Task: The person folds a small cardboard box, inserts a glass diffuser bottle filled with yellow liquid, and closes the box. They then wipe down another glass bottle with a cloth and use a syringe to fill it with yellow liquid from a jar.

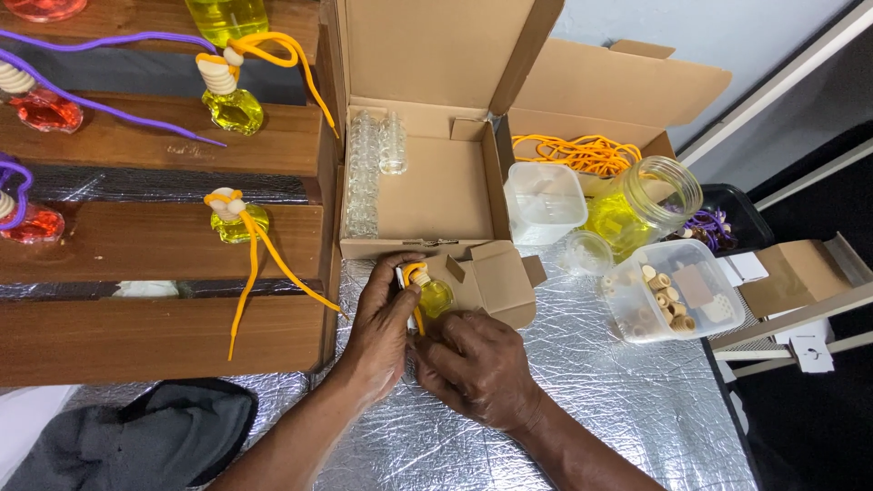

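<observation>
A small bottle (435, 296) of yellow liquid, with an orange cord (414, 273) at its neck, is gripped between both hands over the silver-covered table (600, 409). The left hand (382, 327) is closed on its left side; the right hand (473, 364) is clenched around its near side. Just beyond lies a small open carton (496, 282), then a cardboard box (436, 195) holding empty glass bottles (364, 173). A wooden rack (155, 245) of filled bottles is seen at the left.
</observation>
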